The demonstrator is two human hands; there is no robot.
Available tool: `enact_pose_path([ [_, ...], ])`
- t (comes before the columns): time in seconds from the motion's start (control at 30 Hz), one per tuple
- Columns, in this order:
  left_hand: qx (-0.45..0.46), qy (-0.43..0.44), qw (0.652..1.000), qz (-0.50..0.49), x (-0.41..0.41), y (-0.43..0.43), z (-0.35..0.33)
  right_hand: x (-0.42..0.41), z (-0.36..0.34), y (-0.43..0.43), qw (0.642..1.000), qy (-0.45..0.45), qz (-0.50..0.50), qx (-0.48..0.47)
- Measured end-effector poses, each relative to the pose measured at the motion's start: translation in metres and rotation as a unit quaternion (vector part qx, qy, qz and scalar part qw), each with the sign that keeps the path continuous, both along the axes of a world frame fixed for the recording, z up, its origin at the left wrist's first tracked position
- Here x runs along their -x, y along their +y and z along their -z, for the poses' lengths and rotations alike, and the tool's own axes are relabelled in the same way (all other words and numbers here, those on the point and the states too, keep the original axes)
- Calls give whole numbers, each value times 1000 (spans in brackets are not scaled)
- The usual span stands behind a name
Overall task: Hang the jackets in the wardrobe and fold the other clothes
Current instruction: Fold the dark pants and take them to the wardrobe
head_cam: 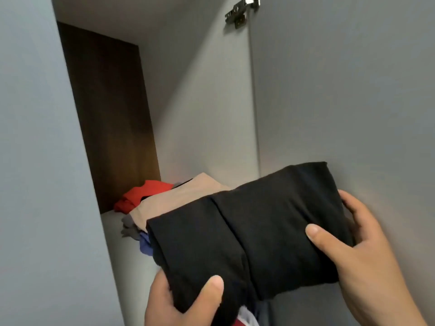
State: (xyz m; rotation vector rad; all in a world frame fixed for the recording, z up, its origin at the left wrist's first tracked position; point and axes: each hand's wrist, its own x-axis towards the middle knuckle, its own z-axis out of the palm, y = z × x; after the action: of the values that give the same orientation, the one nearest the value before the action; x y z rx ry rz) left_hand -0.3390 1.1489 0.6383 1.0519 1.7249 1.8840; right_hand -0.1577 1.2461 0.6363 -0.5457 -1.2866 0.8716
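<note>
A folded black garment [247, 227] is held up in front of a wardrobe shelf [113, 222]. My left hand [179, 300] grips its near left corner, thumb on top. My right hand [357, 250] grips its right end, thumb on top and fingers behind. On the shelf behind it lie a folded beige garment [179, 196], a red garment [146, 191], a grey one [128, 223] and a blue one [144, 245]. The black garment hides the stack's near part. More cloth in white, red and blue [247, 318] peeks out under the black garment.
The compartment has grey side walls [207, 102] and a dark brown back panel [110, 109]. The open wardrobe door [341, 90] stands at the right with a metal hinge [242, 12] at the top. A grey panel [35, 161] fills the left.
</note>
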Motion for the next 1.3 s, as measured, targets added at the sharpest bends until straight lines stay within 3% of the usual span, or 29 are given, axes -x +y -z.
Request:
enact_pose_path([
  [0.03,-86,-40,994,-48,6,-7,-1,8,-13,7,1000,7,-9,-25],
  [0.17,-152,-12,983,-102,28,6,-37,46,-66,42,995,-3,-60,-75],
  [0.27,-200,-61,971,-113,49,30,-43,81,-94,83,992,-13,-94,-81],
  [0.43,-179,-180,958,-135,72,73,-44,140,-106,148,987,-115,-78,-85],
  [0.53,-153,-201,955,-156,84,86,-46,163,-95,180,986,-154,-31,-63],
  [0.67,-103,-135,963,-210,79,86,-42,178,-69,203,936,-342,61,-56],
  [0.8,8,-8,959,-284,75,81,-48,185,-73,192,934,-311,87,-153],
  [0.83,48,71,941,-329,72,77,-51,188,-79,187,923,-330,63,-189],
  [0.9,95,284,866,-400,64,71,-57,194,-84,181,881,-417,10,-225],
  [0.97,135,422,815,-373,58,75,-63,194,-79,181,859,-471,-33,-197],
  [1.07,230,442,818,-288,59,89,-63,191,-62,187,858,-477,-49,-182],
  [1.3,369,319,839,-244,70,102,-38,191,-36,190,855,-483,-38,-184],
])
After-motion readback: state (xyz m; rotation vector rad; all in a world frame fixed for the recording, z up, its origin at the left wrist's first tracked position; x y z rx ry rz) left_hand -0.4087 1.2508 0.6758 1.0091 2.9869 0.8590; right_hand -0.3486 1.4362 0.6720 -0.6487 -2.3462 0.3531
